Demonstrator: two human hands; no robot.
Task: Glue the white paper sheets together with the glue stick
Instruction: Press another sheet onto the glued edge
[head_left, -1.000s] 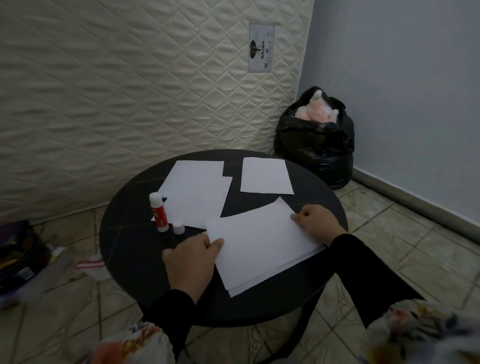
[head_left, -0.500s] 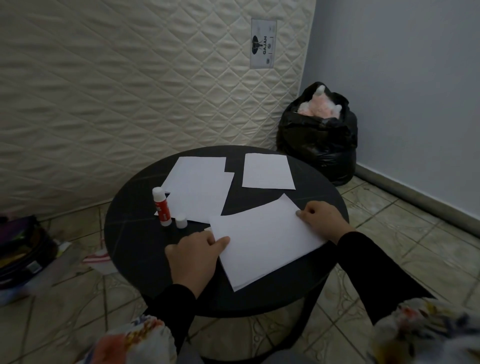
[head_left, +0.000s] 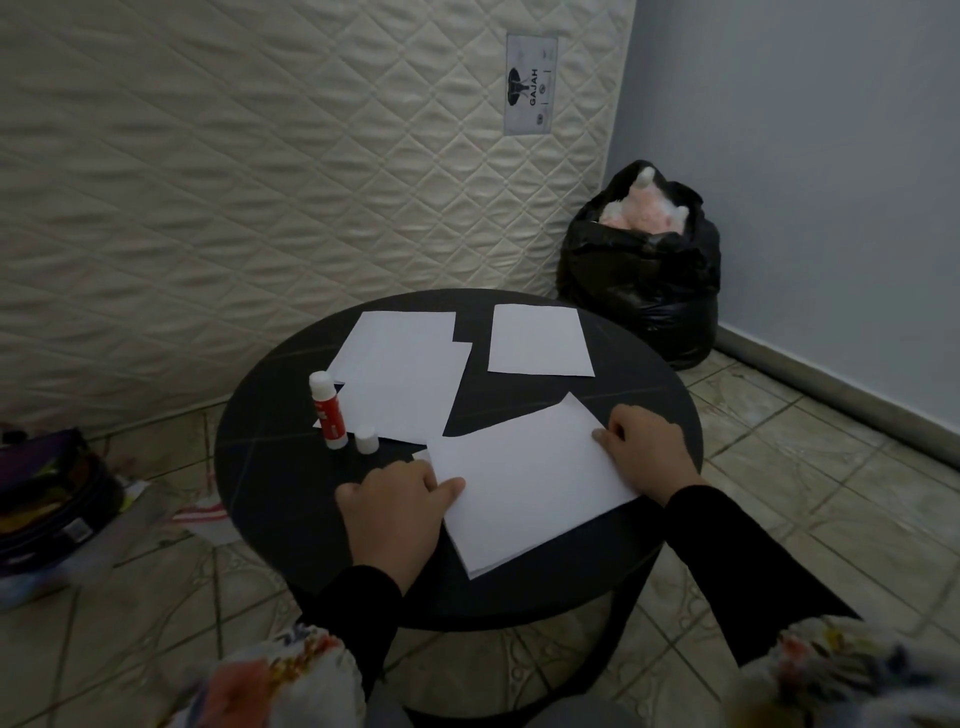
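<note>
A stack of white sheets (head_left: 524, 483) lies at the near side of the round black table (head_left: 270, 467). My left hand (head_left: 395, 512) presses its left edge with thumb and fingers. My right hand (head_left: 644, 449) holds down its right edge. A glue stick (head_left: 327, 410) with a red label stands upright and uncapped at the table's left, its white cap (head_left: 366, 439) beside it. Two overlapping sheets (head_left: 400, 374) lie behind the glue stick, and a single sheet (head_left: 537, 340) lies at the far right.
A quilted mattress (head_left: 260, 156) leans against the wall behind the table. A black bag (head_left: 644, 280) holding a plush toy stands in the corner. A dark bag with clutter (head_left: 47, 499) lies on the tiled floor at left.
The near sheets have been squared up: the lower sheet's edge that stuck out a second ago is now almost hidden under the top one. Both hands stay on the edges.
</note>
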